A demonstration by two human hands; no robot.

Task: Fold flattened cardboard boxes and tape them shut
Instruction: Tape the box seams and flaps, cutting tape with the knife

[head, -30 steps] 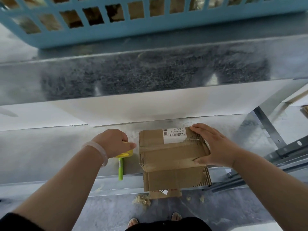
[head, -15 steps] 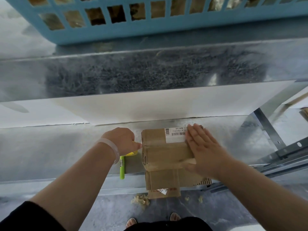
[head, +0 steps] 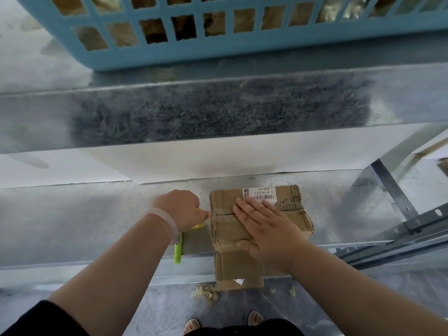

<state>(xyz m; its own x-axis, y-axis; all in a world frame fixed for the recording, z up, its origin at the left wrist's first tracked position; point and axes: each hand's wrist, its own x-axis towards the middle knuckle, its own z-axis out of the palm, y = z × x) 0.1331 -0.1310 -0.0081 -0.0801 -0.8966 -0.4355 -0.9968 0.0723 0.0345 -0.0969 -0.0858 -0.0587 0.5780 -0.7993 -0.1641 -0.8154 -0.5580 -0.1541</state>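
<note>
The box [head: 226, 230] is plain brown with a white label [head: 259, 193] striped with thin black lines, the basket [head: 169, 53] is light blue with a grid of square holes, the tool [head: 177, 251] is yellow and bright green, and the shelf [head: 218, 117] is shiny grey with dark speckles.

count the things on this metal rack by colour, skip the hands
Brown: 1, brown cardboard box
Light blue: 1, light blue plastic lattice basket
Yellow-green: 1, yellow-green plastic tool gripped by the left hand
White: 1, white paper barcode label on the box
Total: 4
</note>
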